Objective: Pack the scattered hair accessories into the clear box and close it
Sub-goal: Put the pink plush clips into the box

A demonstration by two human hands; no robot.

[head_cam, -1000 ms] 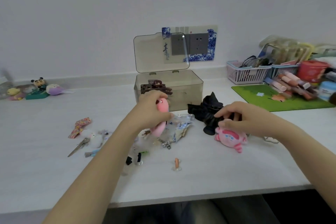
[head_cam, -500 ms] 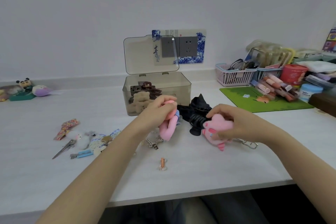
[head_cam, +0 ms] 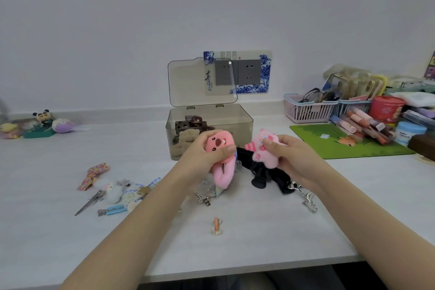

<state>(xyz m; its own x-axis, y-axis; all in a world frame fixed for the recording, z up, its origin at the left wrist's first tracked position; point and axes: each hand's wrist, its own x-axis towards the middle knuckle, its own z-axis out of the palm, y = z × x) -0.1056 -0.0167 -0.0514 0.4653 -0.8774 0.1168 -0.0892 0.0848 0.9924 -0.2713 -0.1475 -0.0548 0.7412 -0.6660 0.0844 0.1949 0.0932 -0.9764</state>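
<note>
The clear box (head_cam: 244,125) stands at the table's middle back with its lid (head_cam: 188,82) upright and open; brown claw clips and a beige plush piece lie inside. My left hand (head_cam: 202,155) holds a salmon-pink plush clip (head_cam: 221,160) just in front of the box. My right hand (head_cam: 292,160) grips a light pink plush toy (head_cam: 263,150), with a metal chain clasp (head_cam: 308,200) hanging below my wrist. A black bow (head_cam: 261,172) lies on the table between and under both hands.
Loose accessories lie left of my arm: a floral bow clip (head_cam: 94,174), a metal clip (head_cam: 89,202), a white fluffy clip (head_cam: 113,190), a blue clip (head_cam: 113,209). A small orange clip (head_cam: 216,225) sits near the front. A green mat (head_cam: 329,148) and baskets (head_cam: 308,110) crowd the right.
Both hands have lifted their pink plush items off the table and brought them up toward the box front. The chain now dangles under my right wrist.
</note>
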